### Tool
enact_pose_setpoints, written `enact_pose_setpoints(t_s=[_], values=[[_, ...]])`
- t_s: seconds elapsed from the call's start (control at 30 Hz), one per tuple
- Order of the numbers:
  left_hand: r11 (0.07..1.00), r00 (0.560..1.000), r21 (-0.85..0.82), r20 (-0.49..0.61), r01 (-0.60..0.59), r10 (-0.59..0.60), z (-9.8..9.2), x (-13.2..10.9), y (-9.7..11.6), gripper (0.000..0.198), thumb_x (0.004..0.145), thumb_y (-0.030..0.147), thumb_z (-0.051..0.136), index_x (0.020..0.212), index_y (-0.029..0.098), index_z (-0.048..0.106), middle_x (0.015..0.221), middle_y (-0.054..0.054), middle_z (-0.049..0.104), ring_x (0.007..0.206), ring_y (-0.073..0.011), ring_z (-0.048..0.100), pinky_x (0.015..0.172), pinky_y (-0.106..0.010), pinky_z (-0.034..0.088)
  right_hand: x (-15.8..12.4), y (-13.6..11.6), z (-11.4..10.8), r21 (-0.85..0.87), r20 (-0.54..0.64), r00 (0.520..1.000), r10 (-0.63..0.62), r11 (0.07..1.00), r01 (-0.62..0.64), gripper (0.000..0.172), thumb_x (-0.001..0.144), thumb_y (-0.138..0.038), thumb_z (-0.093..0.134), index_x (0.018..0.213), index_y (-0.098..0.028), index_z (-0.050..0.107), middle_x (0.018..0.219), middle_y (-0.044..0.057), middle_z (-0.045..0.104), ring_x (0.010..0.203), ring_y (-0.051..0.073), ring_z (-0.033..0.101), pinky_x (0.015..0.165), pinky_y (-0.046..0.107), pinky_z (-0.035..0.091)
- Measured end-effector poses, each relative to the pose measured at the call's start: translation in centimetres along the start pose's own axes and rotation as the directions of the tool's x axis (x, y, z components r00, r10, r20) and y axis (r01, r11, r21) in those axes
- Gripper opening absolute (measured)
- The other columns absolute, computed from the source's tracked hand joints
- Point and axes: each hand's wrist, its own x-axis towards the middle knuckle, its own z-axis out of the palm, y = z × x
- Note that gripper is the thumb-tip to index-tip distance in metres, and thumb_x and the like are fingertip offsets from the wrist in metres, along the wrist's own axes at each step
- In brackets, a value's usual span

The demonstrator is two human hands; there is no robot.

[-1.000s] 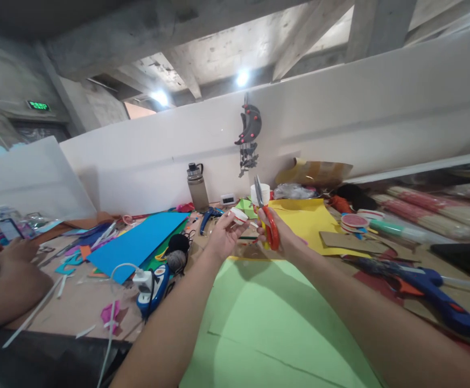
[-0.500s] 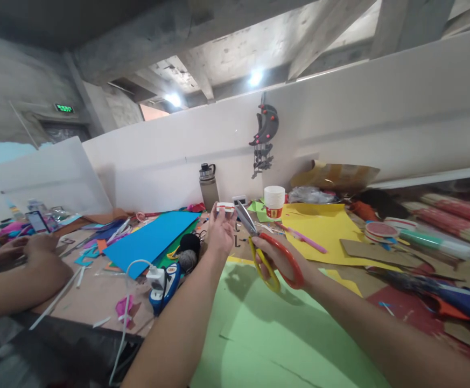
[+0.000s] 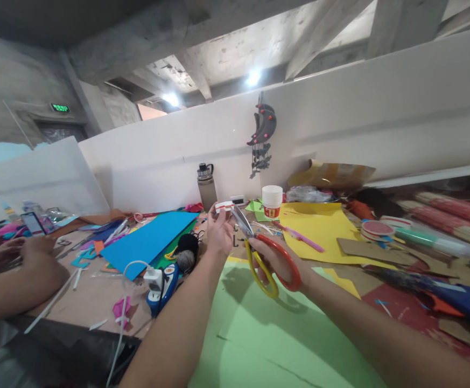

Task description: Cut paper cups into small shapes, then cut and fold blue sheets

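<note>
My left hand (image 3: 218, 233) is closed, its fingertips pinching a small white cut piece of paper cup (image 3: 224, 207) with a red band. In my right hand (image 3: 270, 256) is a pair of scissors (image 3: 241, 222) with one red and one yellow handle loop. The fingers pass through the loops, which are spread apart. The blade tips meet the right edge of the cup piece; whether they are cutting into it is too small to tell. Both hands are raised over a light green sheet (image 3: 267, 334).
Stacked paper cups (image 3: 272, 200) and a bottle (image 3: 207, 187) stand behind. Yellow paper (image 3: 323, 226) and a blue glue gun (image 3: 467, 302) lie right. A power strip (image 3: 162, 288), yarn balls (image 3: 187, 253) and blue paper (image 3: 149, 240) lie left. Another person's arm (image 3: 36, 275) rests at far left.
The scissors have come lower, with their tips now at the cup piece's right edge, and the handle loops sit wider apart. My left hand keeps its pinch.
</note>
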Motion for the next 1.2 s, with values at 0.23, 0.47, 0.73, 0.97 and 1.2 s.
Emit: enact_pose_setpoints(t_s=[0.23, 0.47, 0.73, 0.97, 1.2], values=[[1.0, 1.0, 0.002, 0.017, -0.001, 0.001, 0.15, -0.28, 0.09, 0.028, 0.082, 0.022, 0.067, 0.105, 0.024, 0.051, 0.103, -0.003, 0.068, 0.1, -0.0155, 0.067, 0.095, -0.033, 0.049, 0.03, -0.06, 0.07, 0.025, -0.053, 0.997, 0.05, 0.998, -0.049, 0.032, 0.078, -0.052, 0.058, 0.083, -0.021, 0.056, 0.048, -0.004, 0.055, 0.03, 0.013, 0.049, 0.027, 0.023, 0.037], [1.0, 1.0, 0.02, 0.006, 0.013, -0.013, 0.65, -0.65, 0.34, 0.029, 0.08, 0.025, 0.069, 0.103, 0.024, 0.051, 0.105, -0.004, 0.068, 0.104, -0.0171, 0.066, 0.094, -0.034, 0.049, 0.19, 0.43, 0.11, 0.042, -0.07, 0.992, 0.101, 0.994, -0.098, 0.03, 0.076, -0.051, 0.061, 0.085, -0.022, 0.06, 0.047, -0.004, 0.054, 0.03, 0.013, 0.049, 0.028, 0.022, 0.036], [1.0, 0.999, 0.007, 0.039, 0.005, -0.006, 0.2, -0.38, 0.06, 0.032, 0.08, 0.026, 0.07, 0.107, 0.025, 0.052, 0.107, -0.004, 0.068, 0.102, -0.0177, 0.067, 0.095, -0.036, 0.05, 0.09, 0.01, 0.29, -0.041, -0.1, 0.992, 0.081, 0.995, -0.086, 0.029, 0.081, -0.05, 0.054, 0.084, -0.022, 0.056, 0.046, -0.006, 0.052, 0.029, 0.012, 0.048, 0.028, 0.021, 0.036], [0.999, 1.0, 0.043, 0.019, 0.021, -0.022, 0.15, -0.38, 0.1, 0.035, 0.08, 0.028, 0.07, 0.11, 0.025, 0.053, 0.109, -0.005, 0.068, 0.104, -0.0179, 0.066, 0.091, -0.034, 0.051, -0.06, -0.24, 0.44, -0.101, -0.083, 0.996, 0.024, 0.994, -0.032, 0.028, 0.084, -0.047, 0.051, 0.073, -0.022, 0.049, 0.045, -0.005, 0.052, 0.029, 0.011, 0.049, 0.027, 0.02, 0.035], [1.0, 0.998, -0.018, 0.064, 0.014, -0.013, 0.04, -0.39, 0.08, 0.038, 0.078, 0.025, 0.072, 0.11, 0.025, 0.051, 0.108, -0.004, 0.068, 0.102, -0.0179, 0.067, 0.092, -0.034, 0.051, 0.09, 0.03, 0.52, -0.108, -0.084, 0.996, -0.004, 0.994, -0.006, 0.029, 0.084, -0.047, 0.05, 0.07, -0.022, 0.048, 0.044, -0.007, 0.049, 0.028, 0.011, 0.047, 0.026, 0.019, 0.033]])
